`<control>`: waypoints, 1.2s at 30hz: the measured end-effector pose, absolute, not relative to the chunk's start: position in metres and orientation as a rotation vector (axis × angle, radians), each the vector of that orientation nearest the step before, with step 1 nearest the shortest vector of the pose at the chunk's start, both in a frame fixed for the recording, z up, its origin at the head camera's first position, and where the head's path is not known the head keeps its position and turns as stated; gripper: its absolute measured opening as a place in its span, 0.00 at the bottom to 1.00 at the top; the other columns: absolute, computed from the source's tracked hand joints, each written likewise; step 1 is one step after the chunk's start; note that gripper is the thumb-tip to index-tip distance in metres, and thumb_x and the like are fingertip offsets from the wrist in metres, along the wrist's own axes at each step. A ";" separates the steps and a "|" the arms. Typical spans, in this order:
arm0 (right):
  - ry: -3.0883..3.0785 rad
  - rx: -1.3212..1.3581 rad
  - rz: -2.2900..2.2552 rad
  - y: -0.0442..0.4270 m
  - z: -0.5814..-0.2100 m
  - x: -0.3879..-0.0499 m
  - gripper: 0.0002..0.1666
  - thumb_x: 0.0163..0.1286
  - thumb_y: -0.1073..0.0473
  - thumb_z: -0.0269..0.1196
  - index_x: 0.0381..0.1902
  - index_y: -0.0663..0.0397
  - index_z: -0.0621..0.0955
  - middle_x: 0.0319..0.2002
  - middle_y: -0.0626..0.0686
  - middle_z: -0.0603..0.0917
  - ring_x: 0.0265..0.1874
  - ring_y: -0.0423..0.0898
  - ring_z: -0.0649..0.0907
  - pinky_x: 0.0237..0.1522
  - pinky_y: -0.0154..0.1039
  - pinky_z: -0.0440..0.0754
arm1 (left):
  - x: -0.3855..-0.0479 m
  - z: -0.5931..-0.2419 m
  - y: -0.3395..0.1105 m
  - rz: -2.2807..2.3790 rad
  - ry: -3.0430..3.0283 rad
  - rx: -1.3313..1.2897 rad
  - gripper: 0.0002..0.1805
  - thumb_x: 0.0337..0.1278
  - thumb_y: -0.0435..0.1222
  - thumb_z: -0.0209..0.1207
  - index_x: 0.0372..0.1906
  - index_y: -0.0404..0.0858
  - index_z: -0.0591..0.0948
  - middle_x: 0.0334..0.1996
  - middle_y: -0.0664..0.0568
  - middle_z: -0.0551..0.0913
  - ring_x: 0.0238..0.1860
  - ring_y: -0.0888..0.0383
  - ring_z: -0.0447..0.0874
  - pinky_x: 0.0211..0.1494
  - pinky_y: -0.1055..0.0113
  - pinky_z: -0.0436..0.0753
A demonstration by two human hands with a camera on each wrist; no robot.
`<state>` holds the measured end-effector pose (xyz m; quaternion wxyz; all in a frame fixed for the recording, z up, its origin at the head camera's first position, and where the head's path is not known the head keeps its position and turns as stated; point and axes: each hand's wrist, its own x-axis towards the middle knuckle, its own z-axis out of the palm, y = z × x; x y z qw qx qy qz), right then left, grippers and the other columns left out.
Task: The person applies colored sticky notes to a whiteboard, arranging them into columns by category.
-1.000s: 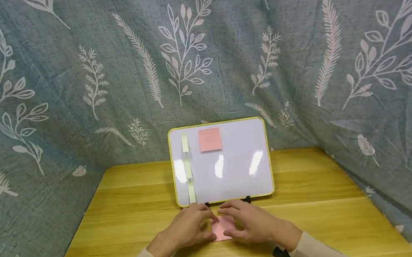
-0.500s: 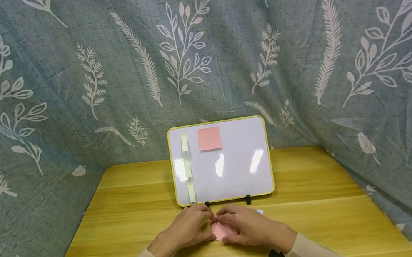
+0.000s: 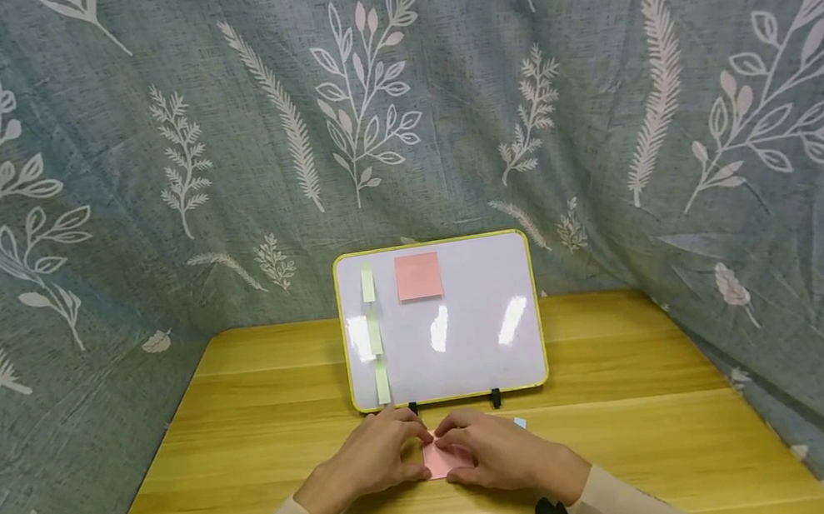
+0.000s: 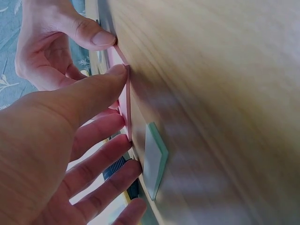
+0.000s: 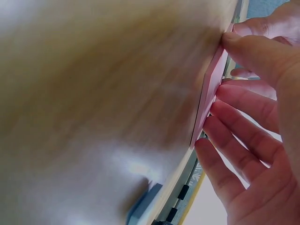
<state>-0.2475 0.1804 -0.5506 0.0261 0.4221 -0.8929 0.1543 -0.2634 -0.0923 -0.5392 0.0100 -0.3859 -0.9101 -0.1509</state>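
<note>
A square pink sticky note pad [image 3: 444, 460] lies on the table in front of the whiteboard, between both hands. My left hand [image 3: 374, 457] holds its left side, thumb at the near edge and index finger at the top. From the right, my right hand [image 3: 503, 450] grips it, with the thumb low and the fingertips meeting the left index finger at the top edge. In the left wrist view the left thumb touches the pad's edge [image 4: 126, 101]. Whether a single top sheet is pinched cannot be made out.
A yellow-framed whiteboard [image 3: 485, 274] stands behind on black feet. It bears a pink note [image 3: 417, 276] and several pale green strips [image 3: 367, 284]. A green pad [image 4: 155, 161] lies beside the left hand, and a blue pad [image 3: 520, 422] beyond the right.
My right hand has shifted left and its fingertips have come to the left index finger at the pad's top edge, uncovering the blue pad. The left hand has hardly moved.
</note>
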 end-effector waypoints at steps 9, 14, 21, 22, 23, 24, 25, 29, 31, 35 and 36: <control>-2.791 1.299 0.479 0.181 -0.549 -0.248 0.23 0.81 0.47 0.78 0.64 0.53 0.93 0.70 0.50 0.90 0.64 0.44 0.90 0.64 0.40 0.92 | -0.262 -0.537 -0.093 -0.494 -2.864 -1.202 0.23 0.64 0.54 0.85 0.59 0.50 0.96 0.62 0.58 0.93 0.65 0.54 0.88 0.66 0.46 0.90; -2.783 1.308 0.453 0.180 -0.547 -0.247 0.21 0.81 0.48 0.77 0.64 0.52 0.93 0.69 0.51 0.90 0.63 0.46 0.91 0.64 0.40 0.93 | -0.262 -0.535 -0.093 -0.483 -2.860 -1.212 0.25 0.64 0.55 0.85 0.60 0.50 0.96 0.61 0.57 0.92 0.64 0.54 0.88 0.66 0.47 0.90; -2.735 1.331 0.476 0.178 -0.548 -0.247 0.10 0.82 0.58 0.72 0.55 0.50 0.96 0.65 0.52 0.93 0.61 0.46 0.92 0.64 0.42 0.93 | -0.262 -0.534 -0.093 -0.487 -2.863 -1.221 0.26 0.65 0.58 0.84 0.59 0.49 0.96 0.62 0.56 0.92 0.63 0.54 0.89 0.65 0.49 0.91; -2.721 1.337 0.472 0.178 -0.548 -0.247 0.10 0.82 0.60 0.71 0.54 0.50 0.96 0.64 0.52 0.93 0.61 0.46 0.92 0.64 0.42 0.93 | -0.262 -0.534 -0.093 -0.491 -2.865 -1.219 0.25 0.65 0.58 0.84 0.59 0.49 0.96 0.62 0.56 0.92 0.63 0.54 0.89 0.65 0.50 0.91; -2.706 1.343 0.467 0.178 -0.548 -0.247 0.09 0.81 0.61 0.71 0.52 0.50 0.95 0.63 0.52 0.94 0.61 0.47 0.93 0.64 0.42 0.93 | -0.262 -0.534 -0.093 -0.494 -2.865 -1.218 0.24 0.66 0.57 0.83 0.59 0.49 0.96 0.61 0.56 0.92 0.63 0.54 0.89 0.65 0.50 0.91; -2.694 1.347 0.464 0.178 -0.548 -0.248 0.09 0.81 0.62 0.70 0.52 0.50 0.95 0.62 0.52 0.94 0.61 0.47 0.93 0.64 0.42 0.94 | -0.262 -0.534 -0.093 -0.497 -2.862 -1.217 0.22 0.67 0.56 0.83 0.58 0.49 0.96 0.61 0.56 0.93 0.63 0.54 0.90 0.65 0.51 0.91; -2.682 1.350 0.462 0.178 -0.549 -0.248 0.09 0.81 0.63 0.70 0.51 0.51 0.95 0.60 0.52 0.95 0.60 0.47 0.93 0.63 0.42 0.94 | -0.262 -0.534 -0.093 -0.498 -2.859 -1.213 0.21 0.68 0.55 0.82 0.57 0.49 0.96 0.61 0.56 0.93 0.63 0.54 0.90 0.65 0.51 0.91; -2.662 1.330 0.491 0.177 -0.550 -0.249 0.08 0.80 0.64 0.71 0.51 0.53 0.94 0.55 0.50 0.96 0.54 0.44 0.94 0.57 0.36 0.94 | -0.262 -0.536 -0.092 -0.502 -2.843 -1.200 0.15 0.71 0.52 0.81 0.53 0.50 0.96 0.59 0.57 0.94 0.61 0.54 0.90 0.63 0.53 0.91; -2.656 1.310 0.505 0.176 -0.550 -0.249 0.08 0.78 0.64 0.72 0.50 0.53 0.95 0.53 0.49 0.96 0.50 0.42 0.94 0.54 0.33 0.93 | -0.262 -0.537 -0.091 -0.511 -2.837 -1.193 0.14 0.71 0.51 0.81 0.52 0.51 0.96 0.59 0.58 0.94 0.61 0.55 0.90 0.63 0.54 0.91; -2.623 1.268 0.492 0.173 -0.551 -0.249 0.04 0.75 0.62 0.76 0.46 0.51 0.95 0.47 0.45 0.96 0.44 0.37 0.92 0.47 0.30 0.90 | -0.263 -0.538 -0.091 -0.533 -2.829 -1.190 0.16 0.68 0.51 0.84 0.53 0.50 0.96 0.57 0.57 0.93 0.58 0.56 0.90 0.59 0.56 0.91; -2.616 1.258 0.485 0.172 -0.552 -0.249 0.04 0.75 0.61 0.77 0.45 0.51 0.95 0.46 0.45 0.96 0.42 0.36 0.91 0.46 0.29 0.90 | -0.263 -0.539 -0.090 -0.535 -2.829 -1.189 0.16 0.67 0.51 0.84 0.53 0.50 0.96 0.57 0.57 0.93 0.58 0.56 0.89 0.58 0.56 0.91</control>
